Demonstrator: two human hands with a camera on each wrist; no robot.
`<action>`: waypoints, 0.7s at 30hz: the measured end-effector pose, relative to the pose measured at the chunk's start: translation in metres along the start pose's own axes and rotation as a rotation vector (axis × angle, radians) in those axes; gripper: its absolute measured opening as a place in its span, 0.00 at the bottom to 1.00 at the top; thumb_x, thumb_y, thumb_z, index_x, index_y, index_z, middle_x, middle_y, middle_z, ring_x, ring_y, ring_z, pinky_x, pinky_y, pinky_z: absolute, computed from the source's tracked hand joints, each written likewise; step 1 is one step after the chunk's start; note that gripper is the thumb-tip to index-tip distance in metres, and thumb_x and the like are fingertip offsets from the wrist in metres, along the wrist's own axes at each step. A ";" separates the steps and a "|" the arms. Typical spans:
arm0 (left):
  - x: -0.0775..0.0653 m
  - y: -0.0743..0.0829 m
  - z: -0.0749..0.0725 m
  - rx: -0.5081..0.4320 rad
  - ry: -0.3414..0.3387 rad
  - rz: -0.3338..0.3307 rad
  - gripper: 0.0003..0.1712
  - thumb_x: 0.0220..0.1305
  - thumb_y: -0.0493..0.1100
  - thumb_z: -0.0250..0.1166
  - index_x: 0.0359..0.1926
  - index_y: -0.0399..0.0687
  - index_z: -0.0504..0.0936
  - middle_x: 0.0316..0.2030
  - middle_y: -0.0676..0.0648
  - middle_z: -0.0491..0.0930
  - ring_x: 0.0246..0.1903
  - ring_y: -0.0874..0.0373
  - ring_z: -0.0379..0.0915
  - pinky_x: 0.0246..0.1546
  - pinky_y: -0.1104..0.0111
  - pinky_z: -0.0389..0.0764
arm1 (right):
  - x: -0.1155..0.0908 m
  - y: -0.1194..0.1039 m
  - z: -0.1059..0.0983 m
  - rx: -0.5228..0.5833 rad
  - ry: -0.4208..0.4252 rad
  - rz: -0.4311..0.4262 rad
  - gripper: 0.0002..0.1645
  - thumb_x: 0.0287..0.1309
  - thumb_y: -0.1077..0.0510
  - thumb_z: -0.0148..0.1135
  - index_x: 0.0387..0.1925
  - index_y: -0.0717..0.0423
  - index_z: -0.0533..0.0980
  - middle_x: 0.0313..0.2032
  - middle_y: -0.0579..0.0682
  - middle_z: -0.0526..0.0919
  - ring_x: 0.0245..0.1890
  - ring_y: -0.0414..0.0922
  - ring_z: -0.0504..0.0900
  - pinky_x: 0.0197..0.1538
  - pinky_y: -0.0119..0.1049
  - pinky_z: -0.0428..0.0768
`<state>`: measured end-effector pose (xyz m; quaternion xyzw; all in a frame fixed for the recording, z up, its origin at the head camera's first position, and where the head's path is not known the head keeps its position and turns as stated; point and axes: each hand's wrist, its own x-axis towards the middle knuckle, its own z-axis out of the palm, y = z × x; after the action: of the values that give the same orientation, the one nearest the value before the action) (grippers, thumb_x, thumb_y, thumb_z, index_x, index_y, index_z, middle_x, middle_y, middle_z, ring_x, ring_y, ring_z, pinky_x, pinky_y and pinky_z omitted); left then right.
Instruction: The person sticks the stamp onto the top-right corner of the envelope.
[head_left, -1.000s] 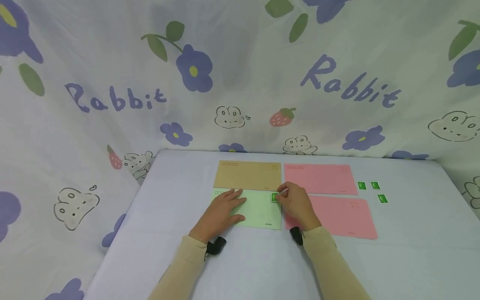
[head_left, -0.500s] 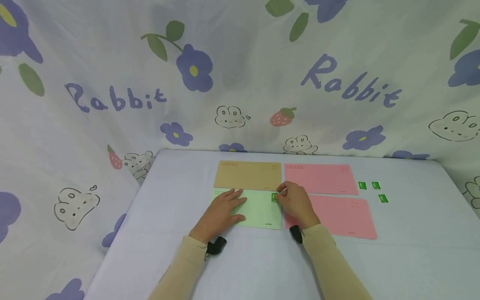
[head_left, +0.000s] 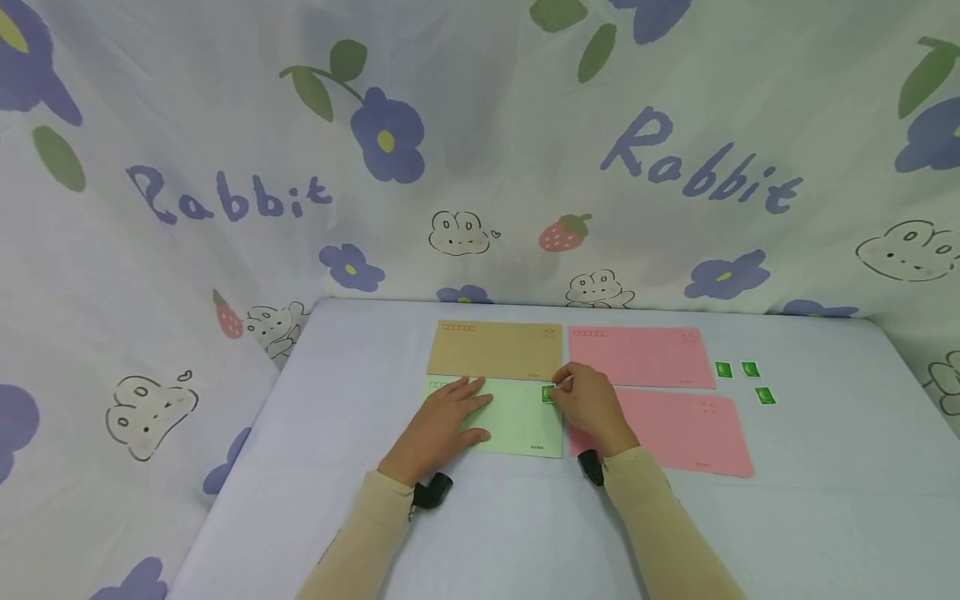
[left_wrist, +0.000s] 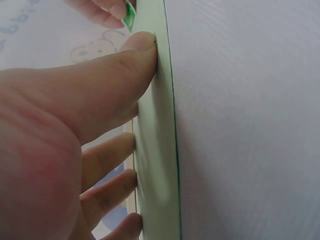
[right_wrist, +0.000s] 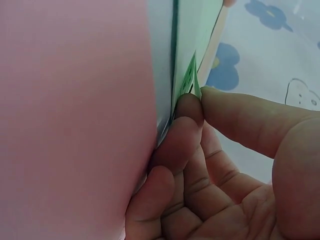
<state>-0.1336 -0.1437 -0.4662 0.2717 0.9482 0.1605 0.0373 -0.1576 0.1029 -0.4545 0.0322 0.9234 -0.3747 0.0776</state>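
Fingers spread, my left hand (head_left: 441,423) rests on the light green envelope (head_left: 517,427). In the left wrist view its thumb (left_wrist: 142,47) and fingertips press against the envelope's face. Between thumb and forefinger, my right hand (head_left: 596,410) pinches a small green postage stamp (head_left: 548,394) at the envelope's upper right corner. The right wrist view shows the stamp (right_wrist: 189,75) angled away from the green paper, its near edge at the fingertips. Its other fingers are curled beside the pink envelope (head_left: 693,437), and the hand covers part of that envelope.
A tan envelope (head_left: 495,350) lies just behind the green one. Another pink envelope (head_left: 637,357) is beside it at the back. Off to the right are three loose green stamps (head_left: 751,369) on the white-covered table (head_left: 847,450). A printed curtain (head_left: 480,125) hangs behind.
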 end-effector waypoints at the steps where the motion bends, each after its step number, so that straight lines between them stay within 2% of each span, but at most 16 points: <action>1: 0.000 0.000 0.000 0.001 -0.002 -0.001 0.34 0.56 0.59 0.64 0.62 0.52 0.71 0.67 0.50 0.59 0.68 0.51 0.50 0.65 0.55 0.56 | 0.000 0.000 0.000 -0.003 -0.002 0.001 0.11 0.53 0.57 0.64 0.38 0.57 0.78 0.27 0.48 0.81 0.25 0.42 0.75 0.26 0.32 0.74; 12: 0.001 0.000 -0.001 -0.002 -0.002 0.007 0.34 0.56 0.58 0.64 0.62 0.51 0.72 0.67 0.49 0.60 0.67 0.49 0.51 0.66 0.55 0.55 | 0.000 -0.003 0.000 -0.025 0.003 0.016 0.10 0.53 0.57 0.63 0.38 0.57 0.78 0.29 0.49 0.81 0.27 0.44 0.76 0.27 0.33 0.74; 21: 0.001 0.000 0.000 0.001 -0.004 0.007 0.35 0.56 0.59 0.64 0.62 0.51 0.71 0.67 0.49 0.59 0.68 0.50 0.50 0.66 0.56 0.55 | 0.000 -0.002 0.002 -0.036 0.015 0.012 0.09 0.53 0.58 0.63 0.36 0.57 0.78 0.28 0.49 0.81 0.25 0.43 0.75 0.24 0.32 0.73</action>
<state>-0.1343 -0.1437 -0.4660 0.2755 0.9472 0.1596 0.0386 -0.1577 0.0998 -0.4549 0.0392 0.9303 -0.3573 0.0733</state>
